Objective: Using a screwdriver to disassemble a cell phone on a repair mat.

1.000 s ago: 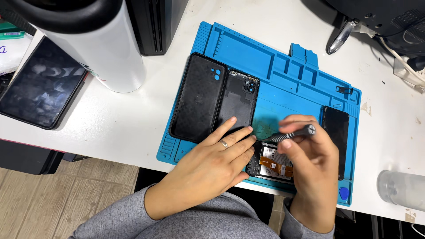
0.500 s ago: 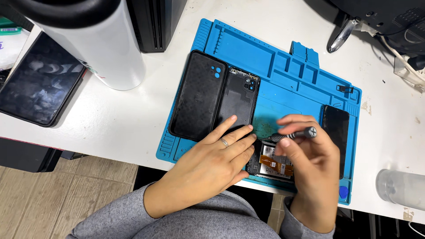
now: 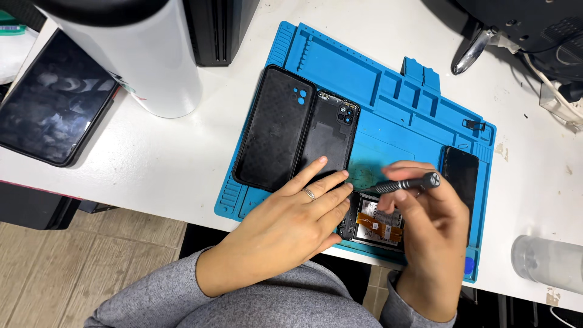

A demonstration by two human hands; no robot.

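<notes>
Open blue mat (image 3: 388, 130) beyond the opened phone (image 3: 373, 222); black back covers (image 3: 297, 133) crowding the left.

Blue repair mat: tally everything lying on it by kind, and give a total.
On the blue repair mat:
Black phone back covers: 2, a textured case and a back panel with camera cutouts
Opened phone with orange flex cables: 1
Black phone at the right edge: 1
Screwdriver, in the right hand: 1
Total: 5

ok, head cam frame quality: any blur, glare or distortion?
Head view: even light, soft shadows only; tablet screen shows pale reflections; white bottle looms large and cropped at the top edge; right hand and screwdriver slightly soft; blue mat and left hand sharp.
</notes>
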